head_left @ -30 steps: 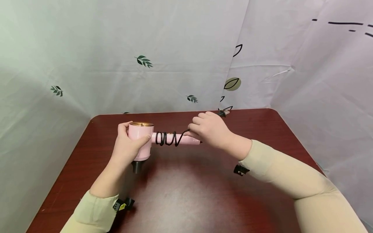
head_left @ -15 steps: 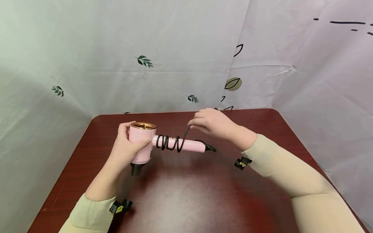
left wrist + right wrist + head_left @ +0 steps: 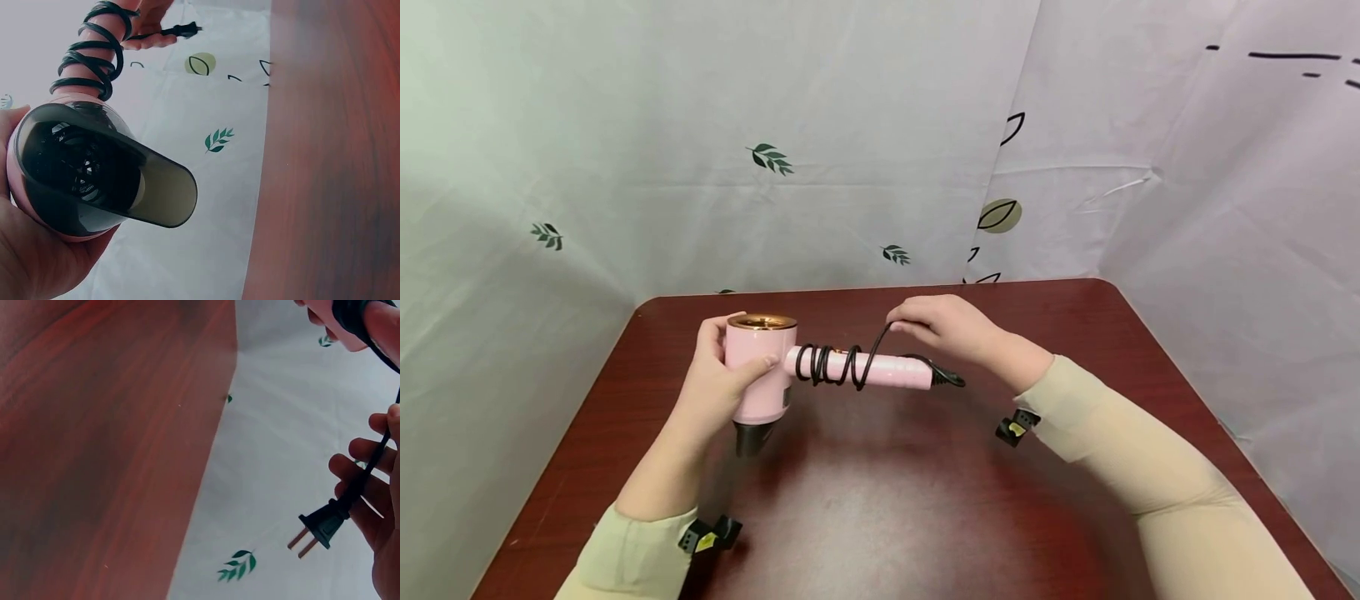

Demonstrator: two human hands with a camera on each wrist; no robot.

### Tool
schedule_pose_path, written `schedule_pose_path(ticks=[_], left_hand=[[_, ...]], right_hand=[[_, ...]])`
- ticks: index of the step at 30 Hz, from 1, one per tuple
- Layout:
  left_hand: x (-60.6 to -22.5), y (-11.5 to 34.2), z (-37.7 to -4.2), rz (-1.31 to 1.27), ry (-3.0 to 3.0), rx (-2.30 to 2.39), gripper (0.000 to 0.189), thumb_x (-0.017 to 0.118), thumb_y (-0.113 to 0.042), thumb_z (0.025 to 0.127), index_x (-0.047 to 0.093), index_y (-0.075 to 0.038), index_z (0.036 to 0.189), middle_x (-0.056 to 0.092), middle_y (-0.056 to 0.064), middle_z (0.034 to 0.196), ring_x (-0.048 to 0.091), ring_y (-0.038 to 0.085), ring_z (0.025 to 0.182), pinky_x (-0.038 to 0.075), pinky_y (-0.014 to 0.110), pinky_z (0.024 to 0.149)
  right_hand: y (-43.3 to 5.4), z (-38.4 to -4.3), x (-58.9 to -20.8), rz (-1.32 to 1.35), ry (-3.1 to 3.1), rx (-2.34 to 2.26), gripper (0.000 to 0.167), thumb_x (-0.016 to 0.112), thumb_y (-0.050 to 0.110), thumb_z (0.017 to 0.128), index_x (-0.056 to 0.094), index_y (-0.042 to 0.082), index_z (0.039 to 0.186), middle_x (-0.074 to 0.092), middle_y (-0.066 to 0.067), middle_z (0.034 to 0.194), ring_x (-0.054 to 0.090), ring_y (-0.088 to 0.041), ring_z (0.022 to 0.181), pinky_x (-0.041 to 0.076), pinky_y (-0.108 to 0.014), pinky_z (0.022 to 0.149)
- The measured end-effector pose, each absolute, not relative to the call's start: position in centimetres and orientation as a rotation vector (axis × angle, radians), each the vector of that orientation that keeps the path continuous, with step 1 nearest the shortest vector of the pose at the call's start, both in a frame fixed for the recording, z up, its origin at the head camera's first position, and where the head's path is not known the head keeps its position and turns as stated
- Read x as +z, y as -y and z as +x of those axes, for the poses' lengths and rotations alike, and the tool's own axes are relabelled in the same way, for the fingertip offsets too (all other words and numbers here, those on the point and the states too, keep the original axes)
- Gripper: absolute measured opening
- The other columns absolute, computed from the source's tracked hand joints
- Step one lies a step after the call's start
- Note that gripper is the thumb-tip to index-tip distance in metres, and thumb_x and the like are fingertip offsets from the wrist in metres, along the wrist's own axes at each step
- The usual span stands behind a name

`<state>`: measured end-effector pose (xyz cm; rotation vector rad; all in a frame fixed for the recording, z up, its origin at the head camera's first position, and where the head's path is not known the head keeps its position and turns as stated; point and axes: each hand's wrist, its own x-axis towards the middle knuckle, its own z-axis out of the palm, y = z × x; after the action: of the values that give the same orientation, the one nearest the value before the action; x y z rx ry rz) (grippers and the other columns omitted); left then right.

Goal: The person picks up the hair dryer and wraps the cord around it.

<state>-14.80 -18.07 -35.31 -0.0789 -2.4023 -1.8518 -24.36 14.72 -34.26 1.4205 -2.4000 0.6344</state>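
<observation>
In the head view my left hand [image 3: 718, 379] grips the barrel of a pink hair dryer [image 3: 762, 346], thumb across its front. The dryer's gold-rimmed end faces up and its dark nozzle [image 3: 752, 437] points down. Its handle [image 3: 898, 372] extends to the right. Black power cord [image 3: 852, 367] is coiled loosely round the handle in several turns. Above the handle's end, my right hand [image 3: 951, 325] pinches the cord between thumb and finger. The right wrist view shows the two-pin plug [image 3: 325, 524] hanging past the fingers; the head view hides it.
A dark red wooden table [image 3: 880, 508] lies beneath, its back edge close behind the hands. Pale cloth [image 3: 850, 108] with leaf prints encloses it at the back and sides. Small black devices [image 3: 1018, 427] sit on both wrists.
My right hand has risen off the handle, then dipped slightly, holding the cord. The handle's end and cord exit came into view, and the plug left the head view. The left hand barely moved.
</observation>
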Motion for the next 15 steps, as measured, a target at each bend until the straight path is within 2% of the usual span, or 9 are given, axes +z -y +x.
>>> schedule_pose_path(ticks=[4, 10, 15], left_hand=[[-35.3, 18.1, -14.7, -0.069, 2.349, -1.902, 0.070, 0.071, -0.008, 0.089, 0.025, -0.007, 0.141, 0.047, 0.015, 0.124, 0.059, 0.012, 0.095, 0.053, 0.026, 0.074], [-35.4, 17.9, -14.7, -0.041, 2.224, -2.043, 0.066, 0.070, -0.007, 0.090, 0.027, -0.014, 0.140, 0.047, 0.012, 0.125, 0.058, 0.016, 0.098, 0.054, 0.026, 0.075], [-35.4, 17.4, -14.7, 0.036, 2.126, -2.126, 0.060, 0.069, -0.007, 0.091, 0.030, -0.020, 0.134, 0.048, 0.010, 0.123, 0.059, 0.019, 0.097, 0.055, 0.029, 0.074]], right_hand=[[-14.4, -24.1, -35.0, 1.351, 2.488, 0.707, 0.015, 0.064, 0.019, 0.097, 0.072, 0.015, 0.110, 0.070, 0.006, 0.105, 0.063, -0.007, 0.089, 0.050, -0.030, 0.082], [-13.7, -23.6, -35.9, 1.319, 2.548, 0.852, 0.017, 0.061, 0.016, 0.099, 0.072, 0.011, 0.111, 0.071, 0.000, 0.106, 0.065, -0.013, 0.093, 0.051, -0.034, 0.084], [-13.4, -23.2, -37.1, 1.293, 2.564, 1.055, 0.026, 0.062, 0.004, 0.093, 0.069, 0.007, 0.117, 0.070, -0.004, 0.110, 0.064, -0.017, 0.098, 0.050, -0.036, 0.087]])
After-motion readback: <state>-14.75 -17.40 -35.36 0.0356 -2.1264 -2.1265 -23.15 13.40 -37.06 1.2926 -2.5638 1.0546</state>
